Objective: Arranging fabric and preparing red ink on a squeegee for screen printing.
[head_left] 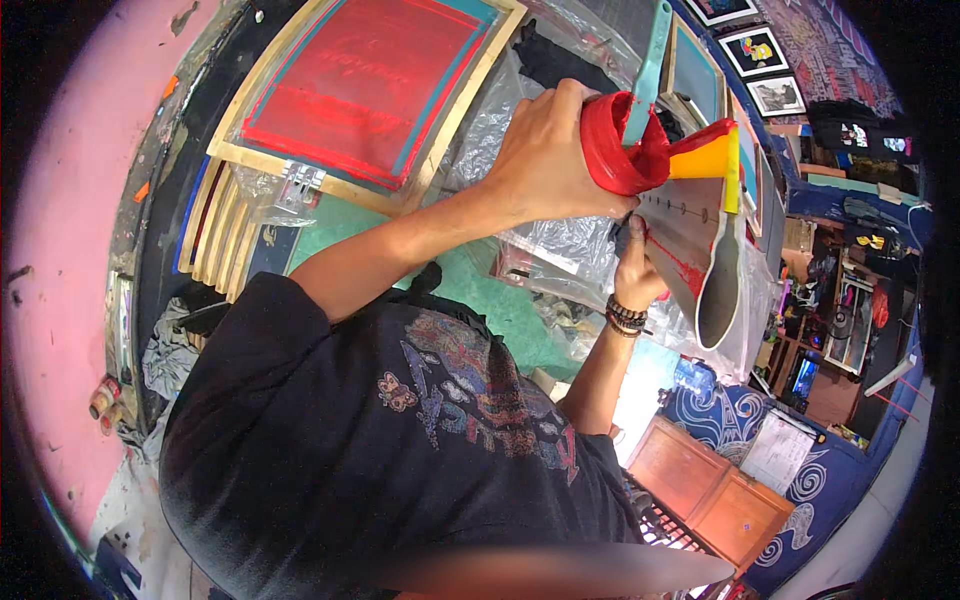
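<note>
My left hand is wrapped round a red, ink-coated container, tilted toward the right. Out of its mouth sticks a teal spatula, smeared red lower down. Just below, my right hand, with dark bracelets at the wrist, grips a squeegee by its grey metal handle. The squeegee's yellow blade is up beside the container's mouth, with thick red ink along its edge. More red ink streaks the metal side. The fingers beneath the handle are partly hidden.
At the upper left lies a wood-framed printing screen covered in red ink. Stacked wooden frames sit below it. Clear plastic sheeting and a black cloth lie beyond my hands. An orange-brown cabinet stands at the lower right.
</note>
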The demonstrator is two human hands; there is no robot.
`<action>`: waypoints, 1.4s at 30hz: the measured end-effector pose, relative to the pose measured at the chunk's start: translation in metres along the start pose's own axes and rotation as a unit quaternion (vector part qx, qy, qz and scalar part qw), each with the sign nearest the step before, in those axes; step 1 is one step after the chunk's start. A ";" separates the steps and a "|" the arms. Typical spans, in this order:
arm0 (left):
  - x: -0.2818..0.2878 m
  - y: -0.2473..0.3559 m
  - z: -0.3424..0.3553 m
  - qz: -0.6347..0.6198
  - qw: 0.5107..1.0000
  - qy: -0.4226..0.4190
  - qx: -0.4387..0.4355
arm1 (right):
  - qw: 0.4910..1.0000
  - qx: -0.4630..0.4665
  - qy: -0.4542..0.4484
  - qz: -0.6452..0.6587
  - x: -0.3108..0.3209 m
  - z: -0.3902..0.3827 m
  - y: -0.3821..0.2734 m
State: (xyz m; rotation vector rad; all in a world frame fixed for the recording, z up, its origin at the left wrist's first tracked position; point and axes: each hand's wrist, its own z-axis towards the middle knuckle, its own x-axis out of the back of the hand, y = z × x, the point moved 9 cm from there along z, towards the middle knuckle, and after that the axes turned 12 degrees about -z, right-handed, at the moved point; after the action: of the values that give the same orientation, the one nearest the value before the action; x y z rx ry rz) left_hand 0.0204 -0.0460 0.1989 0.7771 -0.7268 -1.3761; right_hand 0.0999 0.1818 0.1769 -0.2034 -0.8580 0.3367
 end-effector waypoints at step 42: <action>0.044 -0.050 -0.025 -0.001 0.996 -0.069 0.055 | 0.928 -0.044 0.020 0.370 0.089 0.104 -0.003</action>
State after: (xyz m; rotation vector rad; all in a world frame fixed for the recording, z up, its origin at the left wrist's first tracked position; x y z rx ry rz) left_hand 0.0161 -0.0901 0.1437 0.7754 -0.9159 -1.4109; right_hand 0.0751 0.2157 0.3069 -0.6210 -0.7306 0.9965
